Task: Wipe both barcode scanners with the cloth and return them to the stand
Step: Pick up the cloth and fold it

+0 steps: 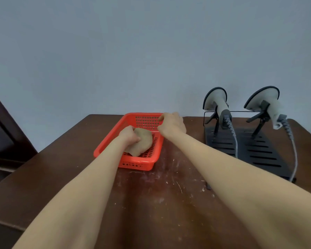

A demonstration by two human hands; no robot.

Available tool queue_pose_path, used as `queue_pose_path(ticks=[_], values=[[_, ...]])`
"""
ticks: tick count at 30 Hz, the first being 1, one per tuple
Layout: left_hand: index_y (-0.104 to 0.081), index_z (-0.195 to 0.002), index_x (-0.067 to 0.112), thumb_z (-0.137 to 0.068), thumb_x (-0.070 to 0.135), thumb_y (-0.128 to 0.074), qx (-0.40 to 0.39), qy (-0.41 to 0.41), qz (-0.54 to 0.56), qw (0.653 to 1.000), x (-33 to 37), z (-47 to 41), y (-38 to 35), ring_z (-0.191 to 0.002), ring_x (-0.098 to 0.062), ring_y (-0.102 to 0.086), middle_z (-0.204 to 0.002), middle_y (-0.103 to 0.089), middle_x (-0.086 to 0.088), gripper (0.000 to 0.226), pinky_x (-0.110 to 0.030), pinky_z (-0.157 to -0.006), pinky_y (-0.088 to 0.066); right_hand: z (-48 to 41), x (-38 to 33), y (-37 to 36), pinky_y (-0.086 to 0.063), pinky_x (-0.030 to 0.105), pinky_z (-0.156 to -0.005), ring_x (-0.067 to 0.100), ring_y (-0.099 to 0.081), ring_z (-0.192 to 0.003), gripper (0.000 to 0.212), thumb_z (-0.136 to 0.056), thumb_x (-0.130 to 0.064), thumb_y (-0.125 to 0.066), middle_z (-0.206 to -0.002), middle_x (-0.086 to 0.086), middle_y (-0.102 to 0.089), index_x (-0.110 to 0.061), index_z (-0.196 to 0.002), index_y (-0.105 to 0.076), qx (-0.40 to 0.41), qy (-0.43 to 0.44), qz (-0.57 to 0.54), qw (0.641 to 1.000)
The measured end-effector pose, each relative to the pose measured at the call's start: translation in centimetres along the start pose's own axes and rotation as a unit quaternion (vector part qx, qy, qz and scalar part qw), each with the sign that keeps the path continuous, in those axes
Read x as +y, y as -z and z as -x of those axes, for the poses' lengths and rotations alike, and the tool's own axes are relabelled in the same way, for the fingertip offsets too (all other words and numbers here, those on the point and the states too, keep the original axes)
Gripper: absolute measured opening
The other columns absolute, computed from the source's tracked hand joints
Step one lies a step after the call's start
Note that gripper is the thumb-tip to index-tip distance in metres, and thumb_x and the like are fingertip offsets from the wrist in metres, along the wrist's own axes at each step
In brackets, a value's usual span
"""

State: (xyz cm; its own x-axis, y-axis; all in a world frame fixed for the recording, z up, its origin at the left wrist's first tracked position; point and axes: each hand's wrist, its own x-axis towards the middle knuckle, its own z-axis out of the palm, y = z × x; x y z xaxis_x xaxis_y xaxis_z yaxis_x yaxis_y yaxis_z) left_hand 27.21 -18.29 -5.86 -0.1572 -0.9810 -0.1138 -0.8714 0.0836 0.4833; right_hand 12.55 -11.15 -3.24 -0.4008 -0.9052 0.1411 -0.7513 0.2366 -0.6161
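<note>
Head view looks down over a pale grey-blue wall and a dark brown wooden table whose top is scratched and flecked with white marks. At the left edge stands a piece of dark furniture.

On the right of the table sits the black stand, a slotted base with a thin wire rail at its back. Both task scanners are on it. The left scanner and the right scanner are grey with black-rimmed heads turned toward the wall, each with a grey cable trailing forward over the base. Any labels on them are too small to read.

Left of the stand, well apart from it, lies a red perforated basket. Dark marks on its near wall are too blurred to read as lettering.

Inside the basket is a bunched tan cloth. The left hand reaches in, its fingers curled around the cloth in a grip. The right hand is at the basket's far right corner with its fingers bent downward. Whether it clasps the rim cannot be told.
</note>
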Motion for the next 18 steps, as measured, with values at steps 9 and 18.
queue_pose_path(ticks=[9, 18], values=[[-0.067, -0.107, 0.034, -0.078, 0.025, -0.074, -0.026, -0.073, -0.079, 0.994, 0.7, -0.4, -0.5, -0.119, -0.026, -0.049, -0.131, -0.047, -0.007, 0.031, -0.037, -0.099, -0.042, -0.2, 0.7, -0.7, -0.057, 0.038, -0.074, 0.03, -0.068, -0.087, 0.046, -0.08, -0.028, -0.059, -0.112, 0.011, -0.062, -0.011, -0.12, -0.043, -0.06, -0.07, -0.082, 0.992], [-0.062, -0.123, 0.029, -0.08, 0.029, -0.074, -0.055, -0.049, -0.056, 0.996, 1.9, -0.5, -1.4, -0.125, -0.027, -0.045, -0.138, -0.045, -0.01, 0.045, -0.039, -0.108, -0.035, -0.2, 1.5, 0.4, -0.057, 0.031, -0.055, 0.028, -0.067, -0.066, 0.032, -0.082, -0.014, -0.052, -0.104, 0.011, -0.064, -0.011, -0.115, -0.052, -0.054, -0.068, -0.085, 0.993]])
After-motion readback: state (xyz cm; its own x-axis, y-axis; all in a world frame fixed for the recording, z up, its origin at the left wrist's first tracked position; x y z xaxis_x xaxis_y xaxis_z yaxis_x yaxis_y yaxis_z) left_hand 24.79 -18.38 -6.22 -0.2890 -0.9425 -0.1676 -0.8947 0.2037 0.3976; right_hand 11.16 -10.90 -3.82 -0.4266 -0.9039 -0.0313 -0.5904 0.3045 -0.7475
